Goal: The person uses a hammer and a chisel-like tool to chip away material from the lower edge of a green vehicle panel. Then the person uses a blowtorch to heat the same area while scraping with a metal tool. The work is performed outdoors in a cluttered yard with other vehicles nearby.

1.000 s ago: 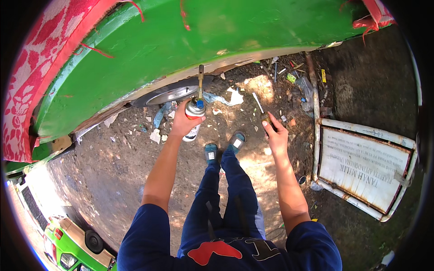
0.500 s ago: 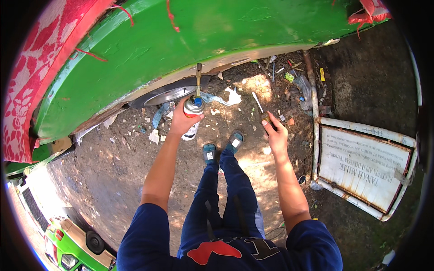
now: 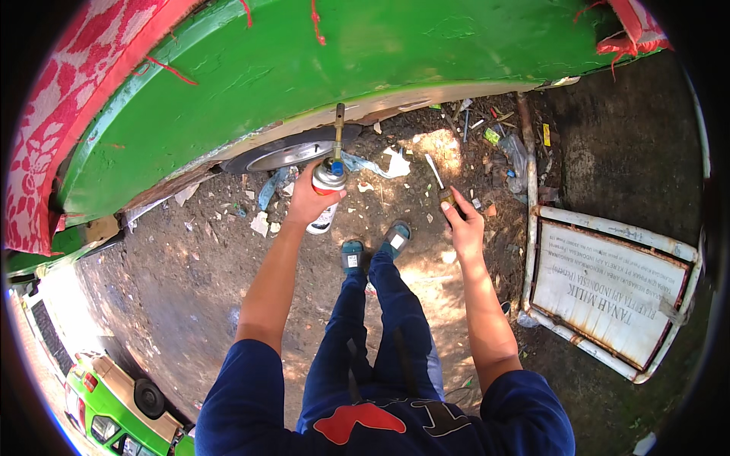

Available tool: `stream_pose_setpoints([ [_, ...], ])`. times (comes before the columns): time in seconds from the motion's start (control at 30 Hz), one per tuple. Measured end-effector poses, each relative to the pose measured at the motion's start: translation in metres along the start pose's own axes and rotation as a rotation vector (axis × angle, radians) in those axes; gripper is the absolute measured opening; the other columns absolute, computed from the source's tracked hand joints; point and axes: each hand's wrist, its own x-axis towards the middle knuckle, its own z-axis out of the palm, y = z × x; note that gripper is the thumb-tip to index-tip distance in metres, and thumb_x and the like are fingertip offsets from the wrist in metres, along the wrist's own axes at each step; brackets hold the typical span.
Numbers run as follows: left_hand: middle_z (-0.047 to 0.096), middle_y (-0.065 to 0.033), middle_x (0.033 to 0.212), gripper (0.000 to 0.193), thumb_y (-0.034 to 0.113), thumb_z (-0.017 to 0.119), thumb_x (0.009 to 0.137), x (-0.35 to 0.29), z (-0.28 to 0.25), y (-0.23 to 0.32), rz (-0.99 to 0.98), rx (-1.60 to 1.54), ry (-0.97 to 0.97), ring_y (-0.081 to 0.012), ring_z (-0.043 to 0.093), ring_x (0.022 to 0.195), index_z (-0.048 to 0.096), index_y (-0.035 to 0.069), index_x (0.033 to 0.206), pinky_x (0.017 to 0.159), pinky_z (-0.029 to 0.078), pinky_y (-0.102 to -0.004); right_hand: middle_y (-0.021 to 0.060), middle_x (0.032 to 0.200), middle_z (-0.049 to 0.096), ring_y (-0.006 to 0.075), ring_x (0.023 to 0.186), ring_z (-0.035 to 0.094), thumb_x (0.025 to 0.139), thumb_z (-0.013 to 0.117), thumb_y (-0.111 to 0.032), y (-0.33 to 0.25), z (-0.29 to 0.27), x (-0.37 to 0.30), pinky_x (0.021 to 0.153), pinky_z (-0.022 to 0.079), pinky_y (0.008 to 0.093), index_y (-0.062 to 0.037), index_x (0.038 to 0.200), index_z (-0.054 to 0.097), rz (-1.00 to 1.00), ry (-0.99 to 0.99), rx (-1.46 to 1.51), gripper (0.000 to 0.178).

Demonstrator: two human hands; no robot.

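My left hand [image 3: 310, 199] is closed around a gas torch [image 3: 329, 182], a white and red canister topped by a brass burner tube with a blue part at its base. The tube points away from me, toward the green painted panel [image 3: 342, 45]. No flame shows. In my right hand [image 3: 464, 220] is a scraper-like tool [image 3: 436, 173] with a brownish handle and a pale, narrow metal blade, pinched between thumb and fingers. Its blade points up and slightly left, over the ground. Neither tool touches the panel.
Below the panel sits a wheel [image 3: 293, 154]. Paint flakes and litter [image 3: 397, 163] are strewn over the dirt. A white framed sign [image 3: 604, 289] lies at the right beside a rusty pole [image 3: 526, 144]. Red patterned cloth [image 3: 84, 91] hangs at the left; a green vehicle [image 3: 114, 410] stands lower left.
The view has shifted slightly, so the panel and the sign sit a little differently. Both hands keep their holds, nearly unmoved.
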Motion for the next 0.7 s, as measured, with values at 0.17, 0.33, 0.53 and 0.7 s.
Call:
stream_pose_setpoints([
  [0.17,0.066,-0.0141,0.116,0.078,0.019,0.090,0.065,0.002,0.001,-0.004,-0.011,-0.005,-0.007,-0.0211,0.064,0.106,0.052,-0.003,0.130,0.097,0.049,-0.0344,-0.0017,0.099,0.068,0.0033,0.070,0.050,0.090,0.074,-0.014,0.000,-0.001,-0.001,0.062,0.044,0.0205,-0.0048,0.134,0.061,0.004,0.015,-0.016,0.047],
  [0.33,0.065,-0.0152,0.116,0.079,0.020,0.091,0.066,0.004,0.003,-0.011,0.012,0.033,-0.010,-0.0222,0.064,0.107,0.052,-0.003,0.130,0.097,0.050,-0.0346,-0.0048,0.094,0.066,0.0014,0.066,0.047,0.092,0.072,-0.013,0.005,-0.001,-0.002,0.057,0.040,0.0188,-0.0069,0.134,0.062,-0.012,0.032,-0.007,0.044],
  [0.53,0.066,-0.0117,0.115,0.079,0.019,0.089,0.067,0.002,0.001,-0.007,0.019,0.041,-0.024,-0.0195,0.064,0.105,0.051,-0.001,0.132,0.096,0.049,-0.0343,-0.0025,0.099,0.067,0.0028,0.072,0.050,0.090,0.075,-0.015,0.004,0.001,-0.006,0.062,0.044,0.0202,-0.0050,0.134,0.061,-0.029,0.016,-0.019,0.048],
  [0.7,0.067,-0.0139,0.114,0.076,0.020,0.091,0.066,0.000,0.000,-0.002,0.007,-0.022,-0.006,-0.0200,0.064,0.104,0.053,-0.002,0.128,0.096,0.050,-0.0336,-0.0028,0.098,0.067,0.0029,0.072,0.050,0.089,0.075,-0.015,0.003,0.005,-0.005,0.063,0.044,0.0201,-0.0051,0.134,0.061,-0.012,0.025,-0.015,0.049],
])
